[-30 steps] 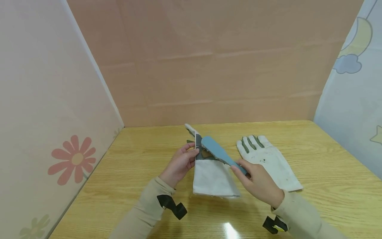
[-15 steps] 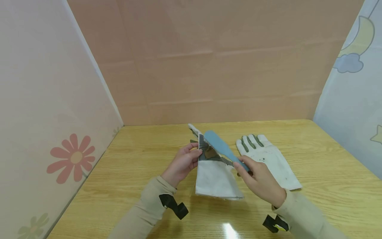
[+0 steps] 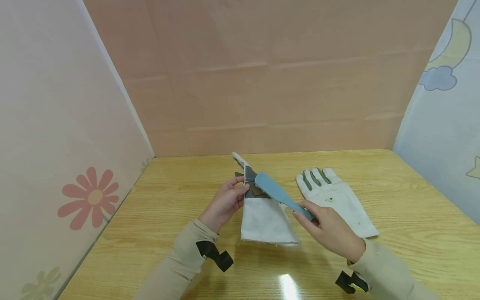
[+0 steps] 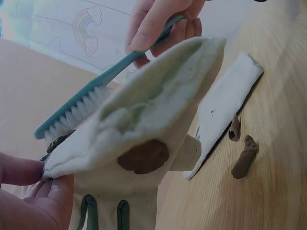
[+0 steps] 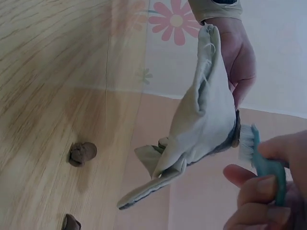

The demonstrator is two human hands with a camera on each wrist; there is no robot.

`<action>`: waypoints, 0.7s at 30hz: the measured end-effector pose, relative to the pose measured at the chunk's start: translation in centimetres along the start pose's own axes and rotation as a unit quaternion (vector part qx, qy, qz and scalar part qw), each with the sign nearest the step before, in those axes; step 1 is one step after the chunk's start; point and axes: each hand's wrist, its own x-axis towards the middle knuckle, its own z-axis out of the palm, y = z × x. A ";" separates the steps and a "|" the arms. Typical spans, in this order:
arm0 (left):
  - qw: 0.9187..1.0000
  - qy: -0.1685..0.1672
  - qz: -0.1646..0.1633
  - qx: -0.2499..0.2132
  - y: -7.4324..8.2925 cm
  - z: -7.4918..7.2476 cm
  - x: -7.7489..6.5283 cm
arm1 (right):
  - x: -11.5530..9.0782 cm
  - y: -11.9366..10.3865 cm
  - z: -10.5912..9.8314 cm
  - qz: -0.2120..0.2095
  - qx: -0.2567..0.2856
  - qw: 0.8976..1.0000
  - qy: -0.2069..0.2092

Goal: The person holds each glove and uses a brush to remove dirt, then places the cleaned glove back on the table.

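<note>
My left hand (image 3: 226, 200) pinches the edge of a white and grey-green work glove (image 3: 265, 218), held up off the table with its cuff toward me. A brown, clay-like lump sticks to the grey band. The left wrist view shows another brown patch (image 4: 144, 156) on the glove's white side. My right hand (image 3: 331, 229) grips the handle of a blue brush (image 3: 275, 191) with white bristles (image 4: 79, 112). The bristles face the glove and meet it at the brown lump (image 5: 235, 139) on the band.
A second white glove (image 3: 339, 204) with green between its fingers lies flat on the wooden table (image 3: 168, 196), right of centre, with dark specks on it. Brown lumps (image 4: 244, 157) lie loose on the wood nearby. Walls stand behind and at both sides.
The brush head lifted up and right along the glove, then came back down and left. The glove in my left hand shifted slightly right and back left. The second glove stayed put.
</note>
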 end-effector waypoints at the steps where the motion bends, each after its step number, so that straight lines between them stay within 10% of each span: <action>1: 1.000 0.003 -0.002 -0.002 0.1 0.0 0.0 | -0.1 0.1 -0.1 0.003 0.000 1.000 -0.009; 13: 1.000 -0.013 -0.001 0.006 0.0 0.2 0.1 | 0.3 0.0 -0.5 -0.055 0.031 0.998 0.006; 21: 1.000 -0.024 -0.001 0.005 0.0 0.6 -0.2 | 0.5 -0.3 0.0 0.020 0.020 0.999 -0.039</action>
